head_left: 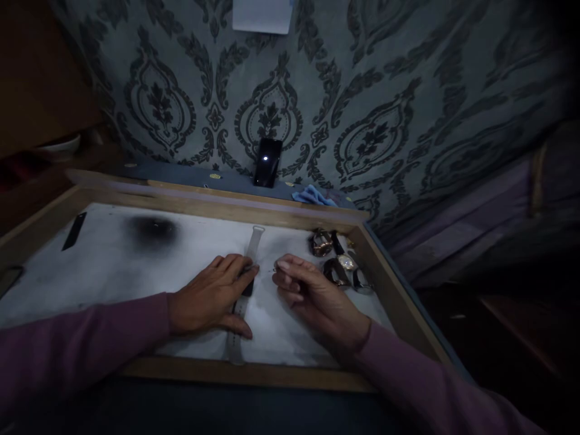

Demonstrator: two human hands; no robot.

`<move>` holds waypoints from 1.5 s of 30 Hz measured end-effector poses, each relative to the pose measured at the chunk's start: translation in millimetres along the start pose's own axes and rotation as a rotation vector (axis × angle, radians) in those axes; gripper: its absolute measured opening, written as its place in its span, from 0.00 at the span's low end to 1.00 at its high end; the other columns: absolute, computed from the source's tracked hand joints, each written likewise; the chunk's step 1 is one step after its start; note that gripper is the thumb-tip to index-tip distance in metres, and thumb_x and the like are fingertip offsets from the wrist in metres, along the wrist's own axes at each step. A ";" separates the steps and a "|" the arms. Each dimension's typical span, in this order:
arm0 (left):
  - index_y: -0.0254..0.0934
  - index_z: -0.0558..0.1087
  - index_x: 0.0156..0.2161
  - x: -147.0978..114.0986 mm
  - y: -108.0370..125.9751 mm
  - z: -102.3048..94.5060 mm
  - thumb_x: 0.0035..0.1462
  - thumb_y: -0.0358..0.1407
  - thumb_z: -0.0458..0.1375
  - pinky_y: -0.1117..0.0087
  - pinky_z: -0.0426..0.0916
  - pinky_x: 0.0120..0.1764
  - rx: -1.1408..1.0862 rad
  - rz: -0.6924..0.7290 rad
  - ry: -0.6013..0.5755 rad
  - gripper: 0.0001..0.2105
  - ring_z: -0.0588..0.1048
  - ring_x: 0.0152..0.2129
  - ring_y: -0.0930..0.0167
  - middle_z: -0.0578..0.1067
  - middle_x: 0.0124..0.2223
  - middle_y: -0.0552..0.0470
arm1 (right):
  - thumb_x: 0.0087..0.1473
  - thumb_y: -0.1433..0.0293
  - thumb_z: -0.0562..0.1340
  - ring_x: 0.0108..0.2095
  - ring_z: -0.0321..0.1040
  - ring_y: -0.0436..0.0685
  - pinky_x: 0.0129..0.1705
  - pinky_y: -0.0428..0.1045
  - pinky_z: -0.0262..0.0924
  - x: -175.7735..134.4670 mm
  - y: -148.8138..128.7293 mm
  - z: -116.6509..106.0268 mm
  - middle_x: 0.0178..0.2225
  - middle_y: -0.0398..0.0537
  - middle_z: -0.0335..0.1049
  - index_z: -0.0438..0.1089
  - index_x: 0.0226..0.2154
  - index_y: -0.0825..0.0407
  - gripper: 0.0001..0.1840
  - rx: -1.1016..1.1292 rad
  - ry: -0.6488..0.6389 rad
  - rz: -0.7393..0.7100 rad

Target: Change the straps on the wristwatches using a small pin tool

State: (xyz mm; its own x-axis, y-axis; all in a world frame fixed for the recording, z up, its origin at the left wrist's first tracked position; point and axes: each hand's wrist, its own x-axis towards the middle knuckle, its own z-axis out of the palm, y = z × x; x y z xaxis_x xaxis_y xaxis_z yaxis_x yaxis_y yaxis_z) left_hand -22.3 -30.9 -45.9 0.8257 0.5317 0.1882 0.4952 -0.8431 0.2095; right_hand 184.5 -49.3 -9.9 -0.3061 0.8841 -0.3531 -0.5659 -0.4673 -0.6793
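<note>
A wristwatch with a dark case and a pale translucent strap lies lengthwise on a white sheet. My left hand rests over the watch, its fingers stretched out and its thumb spread apart beside the lower strap. Part of the case is hidden under those fingers. To the right of the watch, my right hand is closed in a pinch, thumb against forefinger. A tiny thin tip shows at its fingertips, too small and dim to name. That hand is apart from the watch.
A shallow wooden-rimmed tray surrounds the work. Several wristwatches sit in its right back corner. A dark flat strip lies at the left. Behind the tray, a phone leans on the patterned wall near a blue cloth.
</note>
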 end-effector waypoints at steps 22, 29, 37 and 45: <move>0.38 0.57 0.60 5.6 -20.2 -10.0 0.55 0.54 0.60 0.57 0.62 0.47 -0.266 0.013 -0.050 0.34 0.66 0.47 0.57 0.68 0.51 0.41 | 0.44 0.72 0.73 0.26 0.76 0.47 0.22 0.35 0.63 22.0 8.3 -13.6 0.28 0.48 0.79 0.76 0.32 0.58 0.10 -0.061 -0.197 0.064; 0.36 0.62 0.51 5.6 -19.8 -11.3 0.52 0.54 0.62 0.59 0.61 0.48 -0.266 0.017 -0.033 0.29 0.65 0.51 0.57 0.68 0.54 0.41 | 0.47 0.70 0.72 0.27 0.76 0.47 0.21 0.36 0.59 25.1 14.3 -19.0 0.29 0.49 0.80 0.76 0.31 0.56 0.08 -0.130 -0.224 0.095; 0.35 0.61 0.50 5.4 -16.2 -4.8 0.52 0.57 0.60 0.58 0.61 0.48 -0.207 -0.060 0.020 0.30 0.66 0.51 0.56 0.68 0.54 0.40 | 0.47 0.69 0.72 0.40 0.75 0.51 0.46 0.46 0.65 23.0 14.5 -13.7 0.38 0.49 0.79 0.77 0.29 0.56 0.07 -0.189 -0.243 0.061; 0.35 0.61 0.51 7.7 -10.5 -3.9 0.51 0.59 0.59 0.56 0.62 0.47 -0.165 -0.122 0.018 0.32 0.67 0.48 0.56 0.68 0.53 0.40 | 0.48 0.70 0.71 0.42 0.76 0.54 0.51 0.54 0.64 21.2 15.9 -15.6 0.37 0.49 0.79 0.75 0.29 0.55 0.06 -0.164 -0.376 0.206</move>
State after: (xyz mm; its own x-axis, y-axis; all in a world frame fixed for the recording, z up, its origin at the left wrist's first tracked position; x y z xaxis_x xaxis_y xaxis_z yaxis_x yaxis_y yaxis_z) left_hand -22.1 -17.6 -42.9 0.7568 0.6314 0.1691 0.5387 -0.7490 0.3858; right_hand 181.0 -37.8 -38.2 -0.6734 0.6942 -0.2543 -0.3444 -0.5990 -0.7229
